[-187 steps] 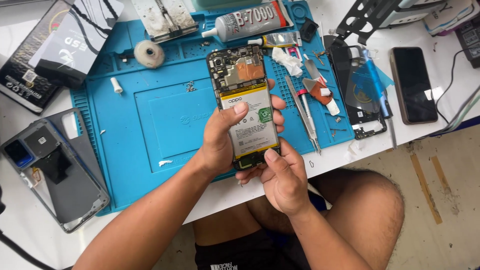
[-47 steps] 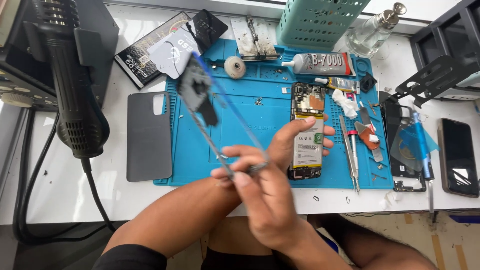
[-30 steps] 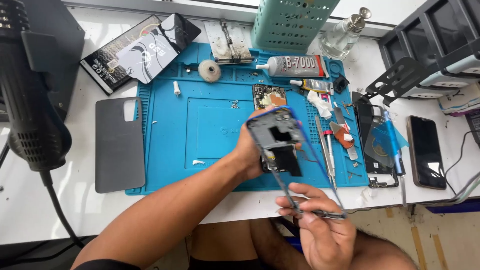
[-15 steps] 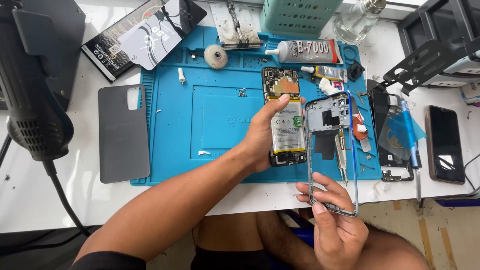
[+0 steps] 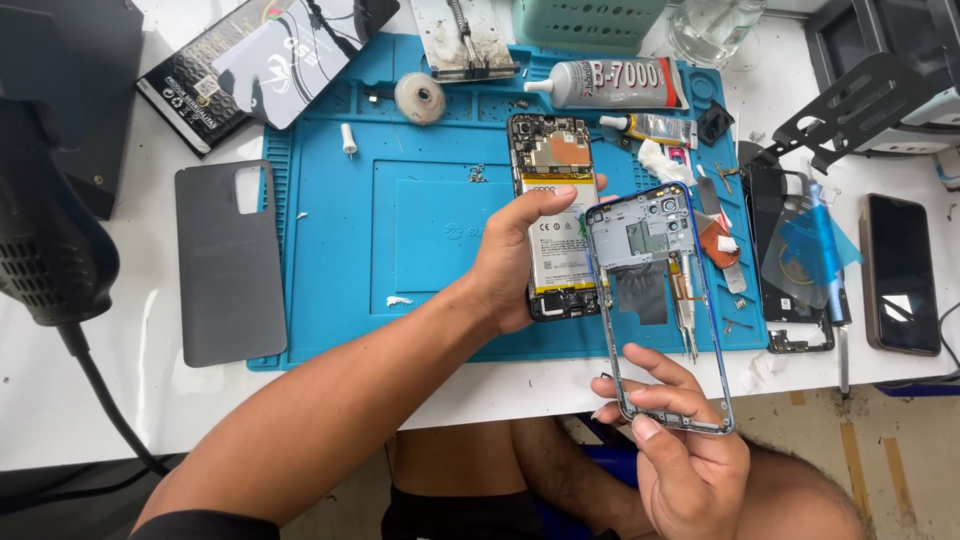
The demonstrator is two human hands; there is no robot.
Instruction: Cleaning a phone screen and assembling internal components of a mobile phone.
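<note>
Two big pieces dominate: the blue silicone work mat [image 5: 330, 250], with a bare patch left of centre, and the opened black phone with its battery showing [image 5: 556, 215], resting on it under the left hand [image 5: 520, 262], thumb across the battery. The grey plastic mid-frame [image 5: 655, 300] is already off, pinched at its lower end by the right hand [image 5: 685, 455] past the table edge. Tools crowd the mat's right side.
</note>
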